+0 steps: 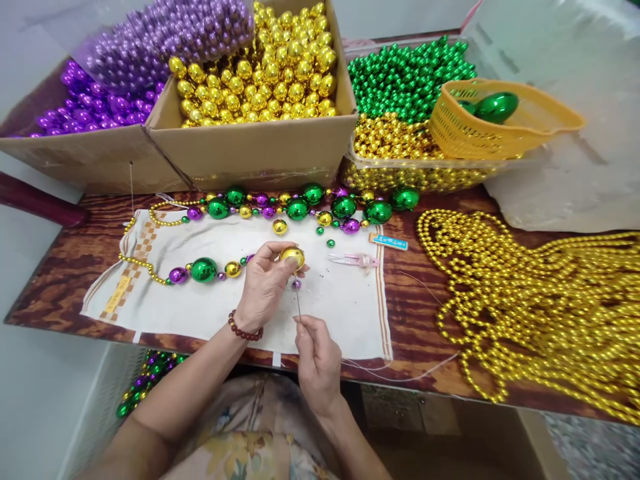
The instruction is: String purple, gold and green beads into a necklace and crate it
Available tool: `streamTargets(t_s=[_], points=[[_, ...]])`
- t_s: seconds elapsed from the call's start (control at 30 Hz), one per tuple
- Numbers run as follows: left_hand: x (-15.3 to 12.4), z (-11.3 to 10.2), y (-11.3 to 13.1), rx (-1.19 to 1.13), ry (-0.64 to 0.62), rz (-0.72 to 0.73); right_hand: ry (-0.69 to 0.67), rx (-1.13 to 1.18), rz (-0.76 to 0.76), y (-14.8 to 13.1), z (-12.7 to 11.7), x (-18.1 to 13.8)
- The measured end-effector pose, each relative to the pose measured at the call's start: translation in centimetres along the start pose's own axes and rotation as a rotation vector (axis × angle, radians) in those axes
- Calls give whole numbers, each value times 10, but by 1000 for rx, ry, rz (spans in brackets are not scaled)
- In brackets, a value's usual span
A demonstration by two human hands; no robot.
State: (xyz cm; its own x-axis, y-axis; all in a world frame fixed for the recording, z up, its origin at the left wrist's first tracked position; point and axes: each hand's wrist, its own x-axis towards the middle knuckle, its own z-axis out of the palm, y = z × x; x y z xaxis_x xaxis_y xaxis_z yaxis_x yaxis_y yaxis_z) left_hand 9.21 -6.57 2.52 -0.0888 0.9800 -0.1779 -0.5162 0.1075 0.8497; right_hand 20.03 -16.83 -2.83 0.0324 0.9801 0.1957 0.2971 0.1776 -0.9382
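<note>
My left hand (263,283), with a beaded bracelet on the wrist, pinches a shiny gold bead (293,255) above the white cloth (340,313). Below that bead, my right hand (317,357) grips a long thin needle (299,301) that points up at it. A small purple bead (297,284) shows by the needle; whether it is threaded I cannot tell. Left of my left hand runs a bead strand (203,270) in purple, green and gold. Near the cloth's back edge lie a loose gold bead (280,227) and two small green beads (331,244). A finished-looking bead row (298,209) stretches behind them.
Thread snips (355,260) and a blue box cutter (389,241) lie at the right. Gold bead chains (540,313) cover the table's right side. Cardboard boxes (250,150) of beads, a clear bin (430,175) and a yellow basket (505,137) line the back. Thread (415,379) trails rightward.
</note>
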Motion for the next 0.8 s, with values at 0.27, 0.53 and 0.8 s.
streamTargets(t_s=[0.27,0.53,0.8], points=[[-8,1,-7,43,-58,-1,28,-1,22,4,1,-4],[-24,-5,-27,142,-98,-28,-13,199,223,0,-4,27],[-19,3,-35,245,-124,-40,30,431,401,13,-24,26]])
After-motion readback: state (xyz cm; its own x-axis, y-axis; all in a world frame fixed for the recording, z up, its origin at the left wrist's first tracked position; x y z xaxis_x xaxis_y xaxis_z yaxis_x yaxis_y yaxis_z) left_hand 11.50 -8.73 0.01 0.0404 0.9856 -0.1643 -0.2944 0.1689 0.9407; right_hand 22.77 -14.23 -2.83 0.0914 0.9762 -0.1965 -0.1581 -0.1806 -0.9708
